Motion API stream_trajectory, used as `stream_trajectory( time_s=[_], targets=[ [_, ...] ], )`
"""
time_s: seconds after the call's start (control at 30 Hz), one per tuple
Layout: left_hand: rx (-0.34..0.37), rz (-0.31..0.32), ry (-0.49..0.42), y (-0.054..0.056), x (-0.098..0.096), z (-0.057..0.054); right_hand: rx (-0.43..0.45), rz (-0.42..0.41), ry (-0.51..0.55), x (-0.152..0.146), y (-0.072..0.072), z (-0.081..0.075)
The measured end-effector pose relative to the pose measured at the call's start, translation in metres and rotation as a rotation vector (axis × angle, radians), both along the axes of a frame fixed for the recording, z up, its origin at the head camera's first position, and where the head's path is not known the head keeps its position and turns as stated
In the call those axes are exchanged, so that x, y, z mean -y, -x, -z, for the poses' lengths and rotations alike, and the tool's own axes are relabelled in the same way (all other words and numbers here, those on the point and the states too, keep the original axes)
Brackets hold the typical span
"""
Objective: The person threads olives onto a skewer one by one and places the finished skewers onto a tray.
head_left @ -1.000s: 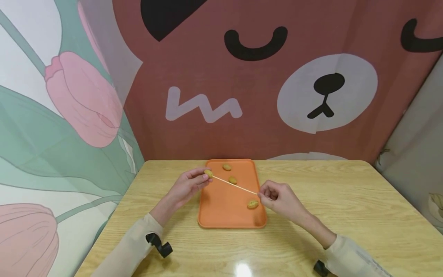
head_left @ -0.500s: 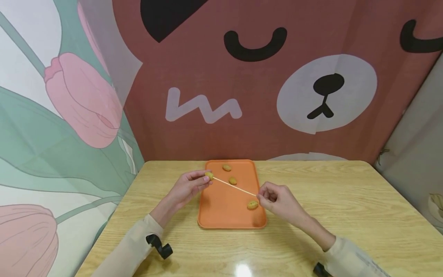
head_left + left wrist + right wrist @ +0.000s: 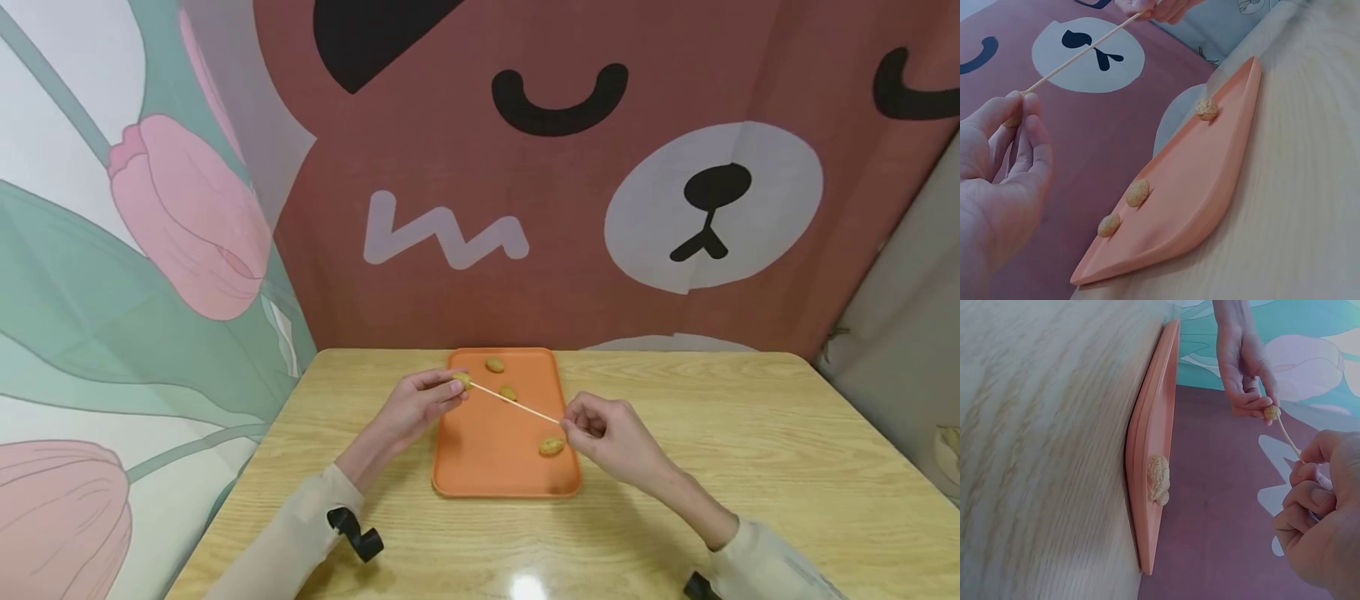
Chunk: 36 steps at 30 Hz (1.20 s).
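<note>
We see the left hand (image 3: pixel 416 407) pinching a nugget (image 3: pixel 1272 412) above the orange tray (image 3: pixel 491 471) (three more nuggets (image 3: pixel 1138 193) lie there); a thin stick (image 3: pixel 517 404) runs to the pinching right hand (image 3: pixel 621 439), its end hidden. The right-wrist view bares the held nugget, mostly covered in the left-wrist view.

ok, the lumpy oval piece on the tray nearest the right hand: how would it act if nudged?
The lumpy oval piece would probably rock or roll unevenly, being rounded but knobbly. Likely light, as it's small beside the right hand. The orange tray's raised rim might stop it.
</note>
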<state>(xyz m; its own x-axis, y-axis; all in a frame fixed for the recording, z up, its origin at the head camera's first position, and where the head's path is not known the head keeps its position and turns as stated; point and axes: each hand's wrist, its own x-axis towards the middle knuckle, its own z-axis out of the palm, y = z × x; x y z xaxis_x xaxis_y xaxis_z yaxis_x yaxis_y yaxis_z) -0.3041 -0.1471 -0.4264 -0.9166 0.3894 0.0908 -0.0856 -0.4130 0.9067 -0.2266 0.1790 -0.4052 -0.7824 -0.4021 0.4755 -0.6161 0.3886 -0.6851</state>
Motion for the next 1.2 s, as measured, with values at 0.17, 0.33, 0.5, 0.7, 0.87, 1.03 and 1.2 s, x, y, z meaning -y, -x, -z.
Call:
stream_trajectory(
  time_s=[0.17,0.33,0.5,0.7,0.87,1.03,1.2],
  targets=[
    [-0.016,-0.004,0.000,0.001,-0.006,-0.004,0.014,0.000,0.022,0.000,0.000,-0.001],
    [-0.031,-0.017,0.004,0.000,-0.006,-0.004,0.011,0.010,0.032,0.004,0.002,0.001],
    [-0.054,-0.031,0.018,-0.001,-0.007,-0.001,0.031,0.021,0.019,0.008,0.006,0.004],
    [-0.059,-0.026,0.036,0.000,-0.011,0.003,0.049,0.046,0.012,0.010,0.009,0.007],
    [-0.043,-0.031,0.048,-0.002,-0.016,0.007,0.055,0.037,0.025,0.011,0.011,0.007],
    [-0.025,-0.011,0.058,-0.003,-0.020,0.011,0.056,0.033,0.042,0.013,0.012,0.010],
    [-0.029,0.030,0.043,-0.004,-0.016,0.010,0.060,0.006,0.056,0.014,0.013,0.012]
  ],
)
